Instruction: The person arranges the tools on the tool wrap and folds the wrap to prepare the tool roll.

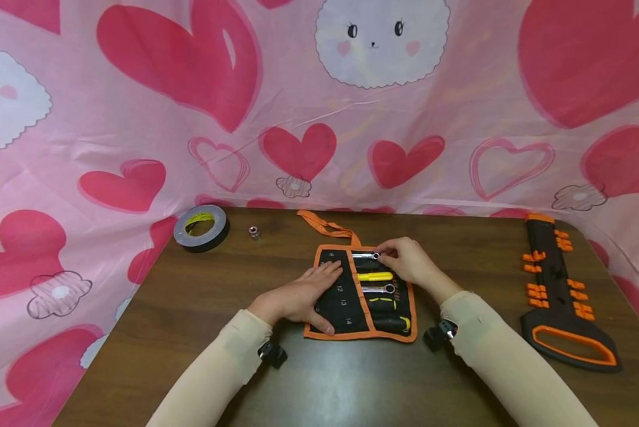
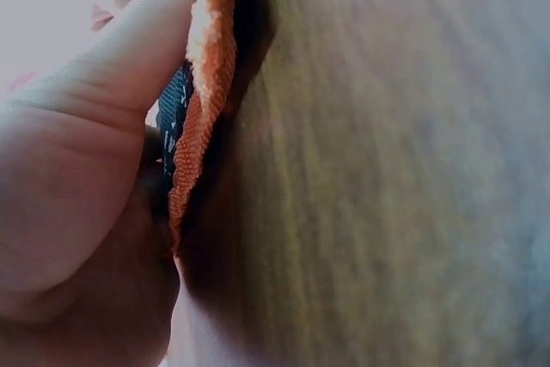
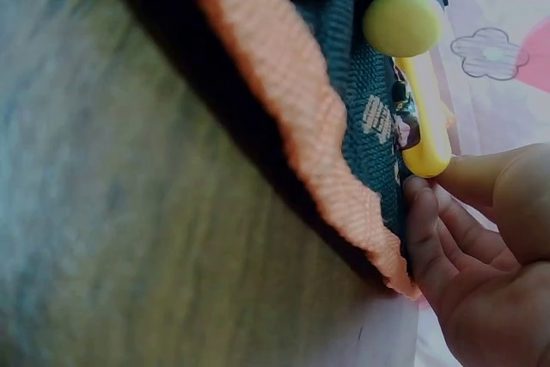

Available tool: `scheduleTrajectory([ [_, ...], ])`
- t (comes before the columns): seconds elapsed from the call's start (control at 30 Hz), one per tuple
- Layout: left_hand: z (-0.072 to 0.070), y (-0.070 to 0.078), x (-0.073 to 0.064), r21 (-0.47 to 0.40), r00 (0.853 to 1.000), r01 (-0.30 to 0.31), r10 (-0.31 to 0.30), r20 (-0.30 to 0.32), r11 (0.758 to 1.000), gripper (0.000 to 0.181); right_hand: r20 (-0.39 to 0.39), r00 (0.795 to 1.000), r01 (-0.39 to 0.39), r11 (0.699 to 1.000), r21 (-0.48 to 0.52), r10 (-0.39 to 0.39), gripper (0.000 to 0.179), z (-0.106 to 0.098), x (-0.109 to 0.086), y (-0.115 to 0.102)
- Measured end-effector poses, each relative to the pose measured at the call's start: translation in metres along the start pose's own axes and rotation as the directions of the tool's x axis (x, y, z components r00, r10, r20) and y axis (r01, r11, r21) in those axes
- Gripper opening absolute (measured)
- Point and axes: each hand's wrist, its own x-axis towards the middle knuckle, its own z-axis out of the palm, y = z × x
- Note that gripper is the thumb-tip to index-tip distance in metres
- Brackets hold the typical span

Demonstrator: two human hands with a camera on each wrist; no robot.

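Observation:
A black tool pouch [image 1: 327,305] with orange edging lies spread on the table, numbers printed on its left part. My left hand [image 1: 303,293] rests on that part, fingers straight and thumb apart near the lower edge. At the upper pocket, the thumb and fingers of my right hand [image 1: 409,261] pinch the ring end of a chrome wrench [image 1: 363,255]. Below it in the pockets sit a yellow-handled tool [image 1: 375,276], a second wrench [image 1: 378,289], black-and-yellow pliers handles [image 1: 382,304] and a black-and-yellow handle [image 1: 391,323]. In the right wrist view the fingertips overlap the pouch's far side.
An orange strap [image 1: 327,226] trails from the pouch's top edge. A roll of tape [image 1: 204,237] and a small metal socket [image 1: 253,232] stand at the back left. On the right lies a black rack [image 1: 551,261] with orange clips and a looped handle. A heart-patterned cloth hangs behind.

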Motion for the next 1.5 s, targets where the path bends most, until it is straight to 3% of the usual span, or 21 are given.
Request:
scheduleTrajectory([
  [0.27, 0.001, 0.002, 0.001, 0.008, 1.0, 0.001, -0.001, 0.0, 1.0, 0.128, -0.011, 1.0, 0.001, 1.0, 0.013, -0.001, 0.024, -0.002, -0.004, 0.003],
  [0.7, 0.002, 0.005, -0.007, 0.046, 0.999, -0.015, 0.016, -0.03, 0.999, 0.12, -0.038, 0.998, 0.052, 0.999, 0.005, -0.052, 0.024, -0.019, -0.029, 0.005],
  [1.07, 0.001, 0.006, -0.017, 0.013, 0.997, -0.069, 0.07, -0.017, 0.998, 0.102, -0.075, 0.989, 0.126, 0.992, 0.014, -0.124, 0.022, -0.026, -0.059, 0.002],
  [1.23, 0.0, 0.007, -0.024, 0.056, 0.994, -0.104, 0.106, -0.041, 0.993, 0.089, -0.091, 0.988, 0.125, 0.992, 0.034, -0.122, 0.024, -0.029, -0.078, 0.005],
  [1.4, 0.0, 0.008, -0.032, 0.076, 0.986, -0.15, 0.155, -0.063, 0.986, 0.073, -0.062, 0.989, 0.138, 0.99, 0.04, -0.135, 0.023, -0.023, -0.098, 0.009],
  [1.5, 0.001, 0.008, -0.035, 0.081, 0.979, -0.186, 0.191, -0.063, 0.979, 0.066, -0.055, 0.982, 0.184, 0.982, 0.049, -0.181, 0.023, -0.016, -0.108, 0.012],
])
